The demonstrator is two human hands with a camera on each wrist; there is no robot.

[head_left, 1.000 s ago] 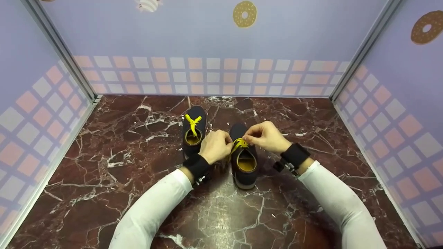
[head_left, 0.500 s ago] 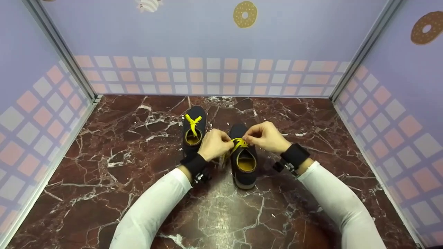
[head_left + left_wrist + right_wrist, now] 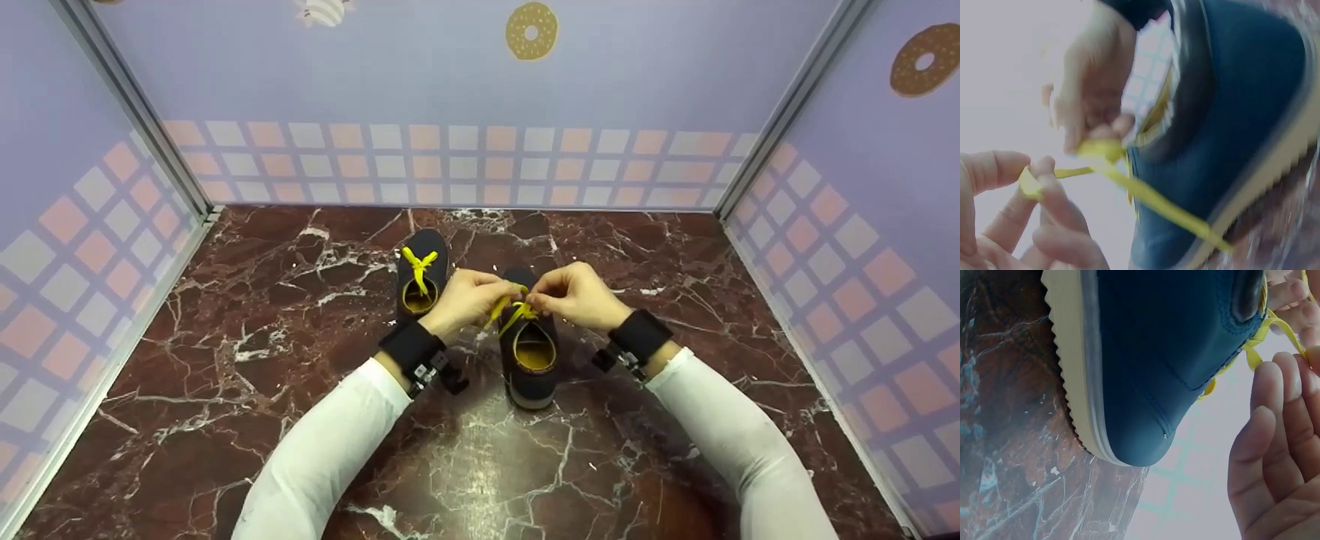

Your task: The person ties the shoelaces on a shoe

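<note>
A dark blue shoe [image 3: 532, 390] with a yellow lining stands on the marbled floor between my hands. Across its tongue runs a yellow shoelace [image 3: 512, 321]. My left hand [image 3: 466, 301] pinches one part of the lace above the shoe's left side; the left wrist view shows that lace [image 3: 1031, 183] between thumb and fingers. My right hand [image 3: 581, 298] pinches another part of the lace at the shoe's right side. In the right wrist view, the lace [image 3: 1282, 324] runs from the shoe to the right fingertips [image 3: 1310, 360]. One loose end hangs over the shoe's side in the left wrist view.
A matching shoe [image 3: 426, 244], its yellow lace tied in a bow [image 3: 418, 262], stands to the left, partly behind my left hand. Patterned panels [image 3: 450, 90] enclose the floor [image 3: 300, 420] at the back and both sides.
My left hand has shifted right and slightly forward with its lace, so its fingertips now lie over the shoe, close to the right hand. My right hand has stayed almost still.
</note>
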